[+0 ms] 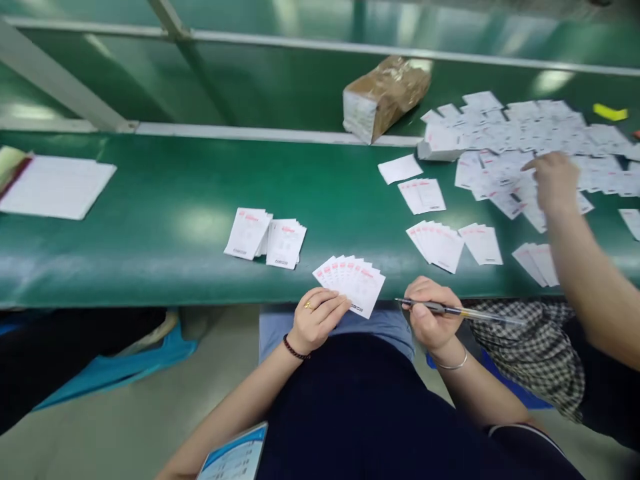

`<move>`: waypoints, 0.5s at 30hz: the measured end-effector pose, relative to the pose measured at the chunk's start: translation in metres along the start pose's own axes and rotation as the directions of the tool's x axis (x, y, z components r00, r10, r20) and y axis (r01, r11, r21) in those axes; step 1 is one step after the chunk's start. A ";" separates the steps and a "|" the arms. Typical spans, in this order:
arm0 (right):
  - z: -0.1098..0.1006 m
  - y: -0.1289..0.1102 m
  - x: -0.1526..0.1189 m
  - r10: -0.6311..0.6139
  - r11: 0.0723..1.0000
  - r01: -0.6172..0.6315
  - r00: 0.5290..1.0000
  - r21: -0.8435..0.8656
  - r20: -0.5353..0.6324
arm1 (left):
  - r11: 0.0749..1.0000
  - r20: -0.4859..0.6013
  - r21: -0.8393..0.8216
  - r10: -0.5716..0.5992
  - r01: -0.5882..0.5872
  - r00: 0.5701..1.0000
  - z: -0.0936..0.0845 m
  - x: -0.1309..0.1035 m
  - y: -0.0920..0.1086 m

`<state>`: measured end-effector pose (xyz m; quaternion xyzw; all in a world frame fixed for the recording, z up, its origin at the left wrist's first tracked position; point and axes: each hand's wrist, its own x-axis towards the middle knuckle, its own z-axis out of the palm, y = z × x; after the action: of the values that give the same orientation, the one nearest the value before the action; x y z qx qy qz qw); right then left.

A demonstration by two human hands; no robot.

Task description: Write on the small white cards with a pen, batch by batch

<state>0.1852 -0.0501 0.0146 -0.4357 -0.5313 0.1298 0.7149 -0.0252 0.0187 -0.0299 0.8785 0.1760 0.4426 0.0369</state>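
My left hand [320, 319] is closed on a fan of white cards [363, 283] with red print, held at the table's front edge. In my right hand [434, 312] is a pen [453, 309], its tip pointing left toward the fan but apart from it. Beyond my left hand, two small piles of printed cards [287, 243] lie side by side on the green table. Another fanned set of cards [437, 245] rests just past my right hand, with a smaller set [481, 244] beside it.
At the right, a co-worker's hand [557, 180] reaches over a wide spread of loose cards [530, 127]. A torn cardboard box [385, 97] stands at the back by the white rail [240, 133]. White papers [57, 187] lie at the far left. A yellow strip [610, 112] is at the back right.
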 end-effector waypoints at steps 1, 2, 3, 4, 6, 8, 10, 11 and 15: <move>-0.003 -0.005 0.000 -0.013 1.000 0.013 1.000 -0.005 -0.001 | 1.000 -0.017 0.008 0.009 -0.009 1.000 -0.001 0.005 0.000; -0.007 -0.009 0.000 -0.021 1.000 0.021 1.000 -0.008 0.002 | 1.000 -0.032 0.017 0.020 -0.020 0.999 -0.003 0.011 -0.001; -0.011 -0.013 -0.001 -0.027 1.000 0.027 1.000 -0.011 0.011 | 0.999 -0.047 0.026 0.032 -0.031 0.998 -0.005 0.018 -0.002; -0.014 -0.017 -0.001 -0.034 0.999 0.035 0.999 -0.013 0.026 | 0.998 -0.061 0.035 0.046 -0.044 0.997 -0.007 0.026 -0.002; -0.022 -0.024 -0.003 -0.057 0.998 0.059 0.996 -0.021 0.062 | 0.997 -0.091 0.051 0.065 -0.060 0.994 -0.012 0.042 -0.004; -0.030 -0.029 -0.005 -0.080 0.996 0.084 0.993 -0.043 0.082 | 0.995 -0.118 0.062 0.080 -0.073 0.990 -0.015 0.059 -0.006; -0.037 -0.032 -0.008 -0.084 0.993 0.090 0.993 -0.071 0.084 | 0.993 -0.140 0.073 0.104 -0.095 0.985 -0.017 0.074 -0.008; -0.041 -0.034 -0.009 -0.076 0.993 0.083 0.993 -0.085 0.087 | 0.990 -0.143 0.082 0.122 -0.111 0.982 -0.017 0.080 -0.010; -0.054 -0.033 -0.014 -0.034 0.990 0.045 0.996 -0.136 0.083 | 0.970 -0.099 0.145 0.210 -0.195 0.973 -0.013 0.102 -0.017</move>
<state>0.2176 -0.1049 0.0280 -0.4677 -0.5760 0.0958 0.6635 0.0159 0.0683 0.0526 0.8658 0.1164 0.4805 -0.0776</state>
